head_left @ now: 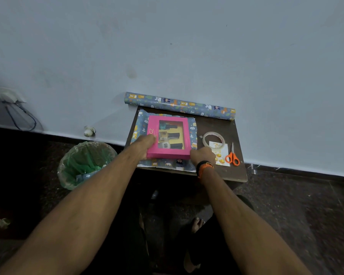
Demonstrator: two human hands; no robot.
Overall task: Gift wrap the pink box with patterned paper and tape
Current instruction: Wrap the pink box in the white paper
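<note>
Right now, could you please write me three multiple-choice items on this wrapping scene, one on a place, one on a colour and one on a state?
1. Where does the pink box lie?
A. On the cut sheet of patterned paper
B. In the bin
C. On the floor

2. What colour are the handles of the scissors?
A. Blue
B. Orange
C. Black

3. How is the paper now?
A. Taped shut round the box
B. Crumpled up
C. Flat under the box, not yet folded

Answers: 1 A, paper shows on all sides of the box. 2 B, both loops are orange. 3 C, the box's windowed top is uncovered, left hand and right hand at its sides.
</note>
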